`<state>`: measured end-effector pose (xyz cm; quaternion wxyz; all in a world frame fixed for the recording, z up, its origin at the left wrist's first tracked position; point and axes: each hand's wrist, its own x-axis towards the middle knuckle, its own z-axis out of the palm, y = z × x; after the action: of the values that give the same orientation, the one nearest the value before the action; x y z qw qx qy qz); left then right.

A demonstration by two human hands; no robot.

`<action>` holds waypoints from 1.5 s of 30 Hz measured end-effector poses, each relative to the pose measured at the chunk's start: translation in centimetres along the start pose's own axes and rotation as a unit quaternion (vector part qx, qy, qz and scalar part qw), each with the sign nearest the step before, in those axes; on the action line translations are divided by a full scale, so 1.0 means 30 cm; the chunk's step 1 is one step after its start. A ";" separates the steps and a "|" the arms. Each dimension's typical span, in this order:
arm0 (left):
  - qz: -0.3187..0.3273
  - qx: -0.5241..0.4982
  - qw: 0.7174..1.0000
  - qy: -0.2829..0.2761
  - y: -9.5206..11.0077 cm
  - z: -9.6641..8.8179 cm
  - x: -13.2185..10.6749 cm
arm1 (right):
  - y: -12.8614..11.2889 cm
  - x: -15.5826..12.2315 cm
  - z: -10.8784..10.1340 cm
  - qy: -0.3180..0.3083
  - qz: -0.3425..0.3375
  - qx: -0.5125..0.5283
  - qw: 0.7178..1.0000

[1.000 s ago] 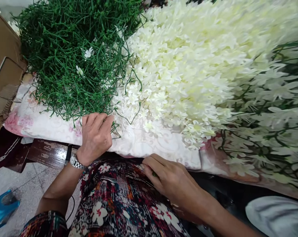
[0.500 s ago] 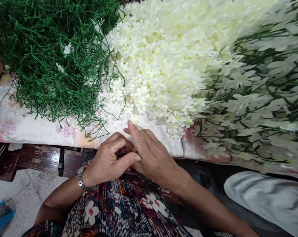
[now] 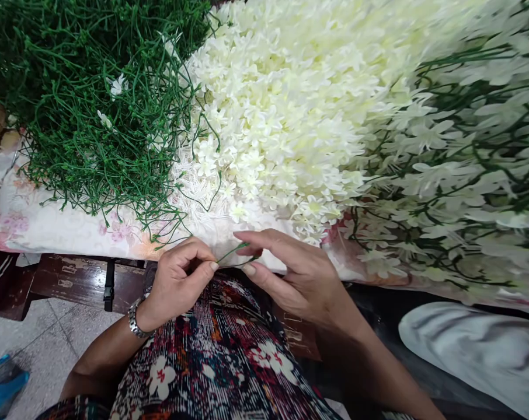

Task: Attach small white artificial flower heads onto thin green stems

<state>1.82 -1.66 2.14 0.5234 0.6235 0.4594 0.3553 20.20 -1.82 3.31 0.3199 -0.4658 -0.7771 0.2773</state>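
Between the thumb and forefinger of my left hand point(image 3: 181, 286) a thin green plastic flower stem point(image 3: 232, 252) is pinched, its forked tips pointing right. Close to those tips is my right hand point(image 3: 302, 277), with thumb and fingers apart; the tips reach in between them, and I cannot tell whether they touch. Beyond my hands lie a tangled heap of green stems point(image 3: 93, 111) at the left and a large heap of loose white artificial blossoms point(image 3: 286, 122) in the middle. A patch of fine white strands point(image 3: 190, 186) lies where the heaps meet.
A floral cloth point(image 3: 72, 236) covers the work surface up to its near edge. On the right, white flowers on green stems point(image 3: 448, 175) spread over the edge. Light grey fabric point(image 3: 474, 350) lies at lower right, and a blue object point(image 3: 4, 385) at lower left.
My hands were together with fingers overlapping; now they have drawn apart, the right one moving right and spreading its fingers. The green stem has come into sight in my left hand.
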 end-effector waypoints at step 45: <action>-0.211 -0.393 0.895 0.002 -0.002 0.083 0.065 | 0.054 -0.030 -0.016 0.087 -0.211 -0.343 0.911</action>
<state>4.74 -0.62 1.50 0.7879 0.2544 0.4040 0.3889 21.77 -1.92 2.23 0.2580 -0.3939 -0.8738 -0.1217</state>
